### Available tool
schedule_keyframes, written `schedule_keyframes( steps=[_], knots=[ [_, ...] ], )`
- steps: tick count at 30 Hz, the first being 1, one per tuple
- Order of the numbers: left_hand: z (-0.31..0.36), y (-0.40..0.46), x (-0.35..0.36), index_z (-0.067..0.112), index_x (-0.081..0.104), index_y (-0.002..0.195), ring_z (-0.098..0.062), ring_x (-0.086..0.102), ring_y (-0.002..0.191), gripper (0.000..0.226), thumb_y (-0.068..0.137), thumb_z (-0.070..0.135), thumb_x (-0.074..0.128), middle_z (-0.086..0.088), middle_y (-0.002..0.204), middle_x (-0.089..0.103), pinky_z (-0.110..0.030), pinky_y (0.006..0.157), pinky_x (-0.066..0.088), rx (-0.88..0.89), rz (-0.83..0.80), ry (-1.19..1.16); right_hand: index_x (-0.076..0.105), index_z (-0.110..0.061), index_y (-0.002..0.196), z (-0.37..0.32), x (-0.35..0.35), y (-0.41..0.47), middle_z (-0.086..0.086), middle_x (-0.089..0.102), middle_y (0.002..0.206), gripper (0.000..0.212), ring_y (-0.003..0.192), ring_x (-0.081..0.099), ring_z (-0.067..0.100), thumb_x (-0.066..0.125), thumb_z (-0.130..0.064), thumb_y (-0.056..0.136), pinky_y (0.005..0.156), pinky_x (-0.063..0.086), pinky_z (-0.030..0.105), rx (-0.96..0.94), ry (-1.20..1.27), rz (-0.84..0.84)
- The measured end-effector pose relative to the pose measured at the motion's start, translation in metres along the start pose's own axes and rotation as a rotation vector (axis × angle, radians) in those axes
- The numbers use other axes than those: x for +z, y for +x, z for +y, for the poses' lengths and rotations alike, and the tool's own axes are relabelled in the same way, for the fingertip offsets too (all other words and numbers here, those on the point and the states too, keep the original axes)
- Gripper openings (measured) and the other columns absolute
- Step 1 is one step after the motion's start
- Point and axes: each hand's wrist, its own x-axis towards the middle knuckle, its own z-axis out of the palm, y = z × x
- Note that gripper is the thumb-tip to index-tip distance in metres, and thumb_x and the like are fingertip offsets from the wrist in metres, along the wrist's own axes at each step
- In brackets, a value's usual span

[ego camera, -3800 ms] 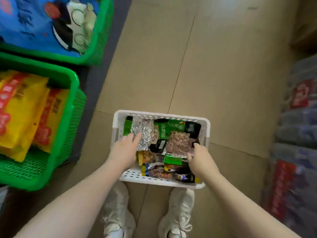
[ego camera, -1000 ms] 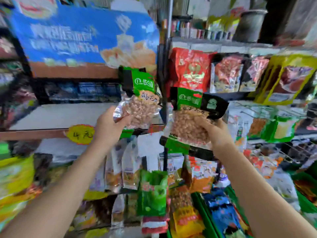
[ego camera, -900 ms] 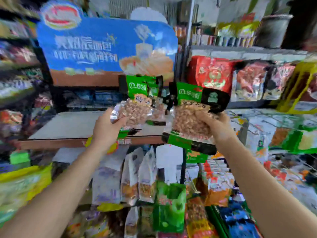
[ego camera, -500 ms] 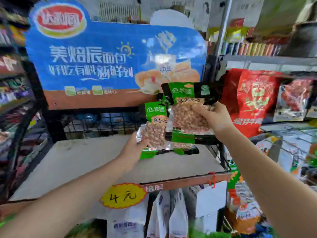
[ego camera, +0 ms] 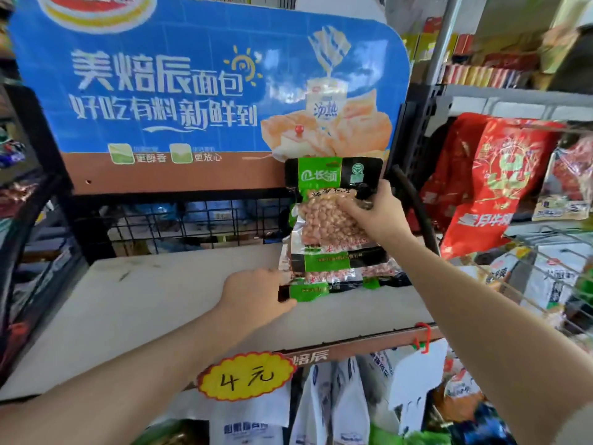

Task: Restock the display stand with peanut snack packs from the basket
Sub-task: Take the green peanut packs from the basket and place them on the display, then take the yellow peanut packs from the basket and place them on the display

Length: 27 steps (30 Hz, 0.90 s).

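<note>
- While the left hand [ego camera: 256,292] lays its peanut pack [ego camera: 305,289] flat on the stand's shelf [ego camera: 154,293], its grip curls around the pack's near-left corner; this pack is nearly placed.
- Right of it, another flat pack [ego camera: 380,274] already lies on the shelf, touching the first.
- Right hand [ego camera: 373,213] holds a third pack [ego camera: 330,200] upright above them, pinched at its right edge; not yet set down.
- Basket out of view; remaining stock unknown.

Peanut packs [ego camera: 333,281] lie on the shelf [ego camera: 154,297], right of centre.
</note>
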Motion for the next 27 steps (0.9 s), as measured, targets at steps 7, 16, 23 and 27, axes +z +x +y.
schedule_keyframes(
  steps=[7,16,23,27],
  knots=[
    [0.002,-0.035,-0.006,0.017,0.058,0.056,-0.021,0.054,0.030,0.028,0.050,0.034,0.079,-0.002,0.040,0.055,-0.016,0.034,0.035,0.253,0.330,0.115,0.038,-0.014,0.103,0.021,-0.012,-0.041,-0.006,0.058,0.086,0.048,0.076,0.056,0.012,0.072,-0.037,0.077,0.068,0.041,0.028,-0.065,0.064,-0.121],
    [0.047,-0.062,-0.031,0.018,0.051,0.056,-0.020,0.053,0.035,0.026,0.078,0.028,0.041,0.001,0.045,0.052,-0.016,0.036,0.022,0.394,0.428,0.036,0.026,-0.009,0.141,0.054,-0.035,-0.075,-0.002,0.054,0.096,0.086,0.090,0.053,0.019,0.068,-0.048,0.077,0.074,0.039,0.029,0.065,-0.057,-0.107],
    [0.177,-0.081,-0.005,0.014,0.056,0.061,-0.022,0.051,0.032,0.023,0.078,0.029,0.049,0.000,0.045,0.053,-0.012,0.036,0.010,0.671,0.254,-0.066,0.055,-0.013,0.112,0.124,-0.145,-0.168,0.000,0.060,0.082,0.032,0.080,0.062,0.026,0.053,-0.036,0.090,0.068,0.053,0.038,0.048,-0.327,-0.072],
    [0.286,-0.115,0.054,0.011,0.058,0.097,-0.032,0.066,0.074,0.022,0.090,0.029,0.048,-0.010,0.085,0.066,-0.034,0.051,0.045,0.711,-0.086,-0.080,0.056,-0.013,0.101,0.214,-0.207,-0.261,0.004,0.060,0.081,0.028,0.081,0.062,0.030,0.049,-0.038,0.092,0.066,0.050,0.038,0.266,-0.491,-0.222]
  ],
)
